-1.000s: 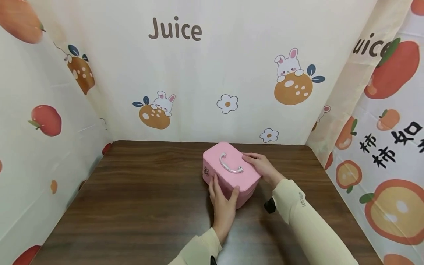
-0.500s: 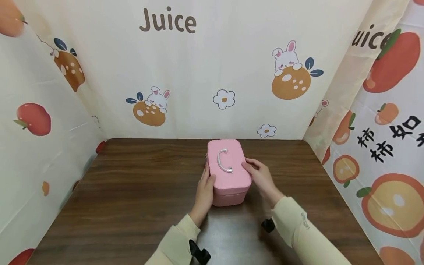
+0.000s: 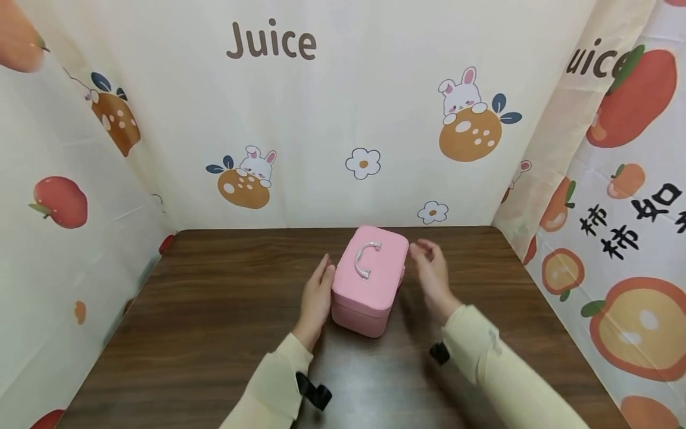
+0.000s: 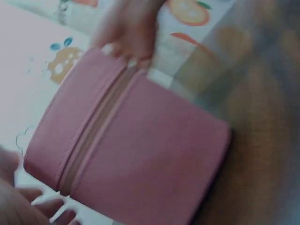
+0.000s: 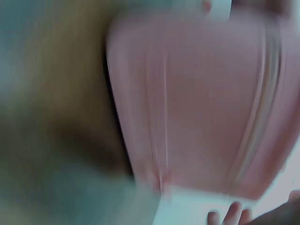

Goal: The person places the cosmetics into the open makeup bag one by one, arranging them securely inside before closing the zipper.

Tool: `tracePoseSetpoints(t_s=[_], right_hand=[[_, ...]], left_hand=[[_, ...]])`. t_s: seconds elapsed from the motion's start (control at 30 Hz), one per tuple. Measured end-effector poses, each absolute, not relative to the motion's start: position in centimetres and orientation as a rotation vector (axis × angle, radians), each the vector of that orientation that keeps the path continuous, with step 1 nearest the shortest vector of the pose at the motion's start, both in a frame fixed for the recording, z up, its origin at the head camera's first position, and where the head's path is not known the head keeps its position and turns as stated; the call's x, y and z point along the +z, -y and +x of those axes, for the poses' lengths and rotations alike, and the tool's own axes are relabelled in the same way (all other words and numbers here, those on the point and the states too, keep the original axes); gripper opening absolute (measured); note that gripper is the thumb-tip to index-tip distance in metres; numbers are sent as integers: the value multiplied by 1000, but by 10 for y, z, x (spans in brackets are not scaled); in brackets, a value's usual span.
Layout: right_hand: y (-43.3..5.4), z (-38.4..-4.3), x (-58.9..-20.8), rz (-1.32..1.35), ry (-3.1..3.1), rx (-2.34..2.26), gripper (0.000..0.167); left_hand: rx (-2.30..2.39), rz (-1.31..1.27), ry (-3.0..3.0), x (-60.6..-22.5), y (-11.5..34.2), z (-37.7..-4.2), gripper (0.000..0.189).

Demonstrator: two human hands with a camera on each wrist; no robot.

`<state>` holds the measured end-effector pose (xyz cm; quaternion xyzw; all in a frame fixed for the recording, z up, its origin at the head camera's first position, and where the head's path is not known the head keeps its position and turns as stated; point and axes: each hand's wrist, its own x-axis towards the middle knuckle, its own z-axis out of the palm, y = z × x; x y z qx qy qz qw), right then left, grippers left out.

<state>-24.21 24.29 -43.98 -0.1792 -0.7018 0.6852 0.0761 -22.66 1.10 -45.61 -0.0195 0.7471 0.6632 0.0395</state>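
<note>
A pink vanity case (image 3: 370,280) with a silver arched handle (image 3: 364,260) on its lid stands on the dark wooden table, its lid down. Its long side runs from lower left to upper right. My left hand (image 3: 316,295) lies along the case's left side with fairly straight fingers, fingertips at the lid's edge. Just off the far right corner is my right hand (image 3: 433,271), its fingers loosely bent with nothing in them. In the left wrist view a zip (image 4: 96,129) runs around the case below the lid. The right wrist view shows the case's side (image 5: 201,103), blurred.
The brown wood-grain table (image 3: 241,322) reaches back to a white printed curtain (image 3: 321,119). Similar fruit-printed cloth (image 3: 616,238) hangs at the right, and more hangs at the left. A black wrist mount (image 3: 315,391) sits on the left sleeve.
The case has turned clockwise on the table, its far end swinging right. My right hand has come off the lid to the right side; my left hand has shifted left along the case.
</note>
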Motion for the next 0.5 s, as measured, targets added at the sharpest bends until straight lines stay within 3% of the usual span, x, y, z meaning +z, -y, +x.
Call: tracePoseSetpoints(t_s=[0.23,0.37,0.5], right_hand=[[-281,-297,-441,-170,2518,2129,62],[-280,-302,-449,-223,2635,2087,58],[-276,-301,-450,-281,2643,2004,58]], left_hand=[[2134,-231,-2218,-473,-35,-173,76],[2149,-268,-2130,-474,-46,-168,86],[2178,-286,-2149,-474,-43,-177,83]])
